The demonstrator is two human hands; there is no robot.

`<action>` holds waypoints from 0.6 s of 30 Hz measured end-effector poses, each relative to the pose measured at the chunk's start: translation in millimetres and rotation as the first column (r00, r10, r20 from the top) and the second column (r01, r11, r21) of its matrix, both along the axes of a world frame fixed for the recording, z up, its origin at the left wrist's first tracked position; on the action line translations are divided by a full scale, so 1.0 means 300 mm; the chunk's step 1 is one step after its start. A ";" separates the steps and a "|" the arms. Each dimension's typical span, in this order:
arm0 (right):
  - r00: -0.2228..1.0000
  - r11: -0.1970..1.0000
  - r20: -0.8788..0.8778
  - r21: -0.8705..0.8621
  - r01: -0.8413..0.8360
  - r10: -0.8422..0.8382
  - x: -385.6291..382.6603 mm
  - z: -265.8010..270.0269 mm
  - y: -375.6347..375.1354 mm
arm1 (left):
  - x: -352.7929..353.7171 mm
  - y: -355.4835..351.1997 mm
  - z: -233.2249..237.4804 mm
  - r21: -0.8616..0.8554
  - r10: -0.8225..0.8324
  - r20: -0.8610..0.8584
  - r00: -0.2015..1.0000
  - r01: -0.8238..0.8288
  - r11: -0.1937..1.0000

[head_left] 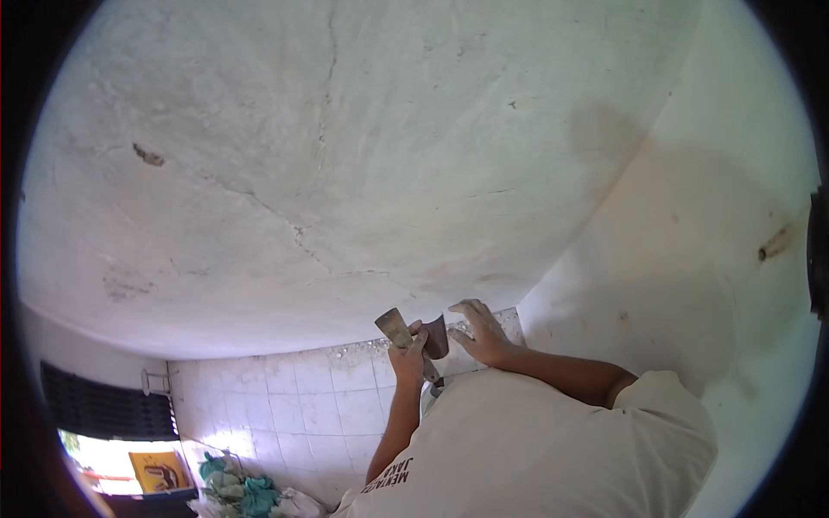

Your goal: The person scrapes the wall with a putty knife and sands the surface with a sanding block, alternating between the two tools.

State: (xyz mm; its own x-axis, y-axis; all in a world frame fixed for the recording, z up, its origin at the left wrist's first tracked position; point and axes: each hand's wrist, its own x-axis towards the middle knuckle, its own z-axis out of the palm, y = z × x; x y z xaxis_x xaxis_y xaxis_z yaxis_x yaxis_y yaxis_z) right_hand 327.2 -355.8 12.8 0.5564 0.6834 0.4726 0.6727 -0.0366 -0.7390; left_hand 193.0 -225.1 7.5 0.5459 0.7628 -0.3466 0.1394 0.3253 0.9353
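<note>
My left hand (408,358) is closed around a putty knife. The wide, worn blade of this putty knife (393,326) points up and to the left, and its handle end shows below my hand. Against the same hand, at the fingertips, is a curled brown sheet (437,339) that looks like sandpaper. My right hand (484,335) is just right of the sheet, with a small gap between them. Its fingers are spread and bent toward the sheet, and nothing is in them.
A cracked white plaster surface (259,129) fills the upper view. It meets another white wall (673,259) at the right, which has a hole. White tiles (319,406) run below. At lower left are a dark shutter (104,401), a yellow picture (160,472) and green bags (257,496).
</note>
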 end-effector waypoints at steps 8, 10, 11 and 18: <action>0.782 0.888 -0.525 -0.098 -0.449 0.338 -0.059 0.057 0.088 | -0.036 -0.067 -0.070 0.106 0.033 0.025 0.999 -0.036 0.994; 0.728 0.875 -0.595 -0.084 -0.477 0.340 -0.068 0.047 0.092 | -0.026 -0.106 -0.028 0.135 0.042 0.024 0.999 -0.045 0.990; 0.646 0.860 -0.684 -0.054 -0.508 0.339 -0.065 0.018 0.097 | -0.040 -0.102 -0.068 0.163 0.008 -0.009 1.000 -0.006 0.987; 0.409 0.837 -0.838 0.098 -0.539 0.361 -0.050 0.039 0.054 | -0.058 -0.117 -0.029 0.319 -0.121 -0.099 0.988 0.146 0.936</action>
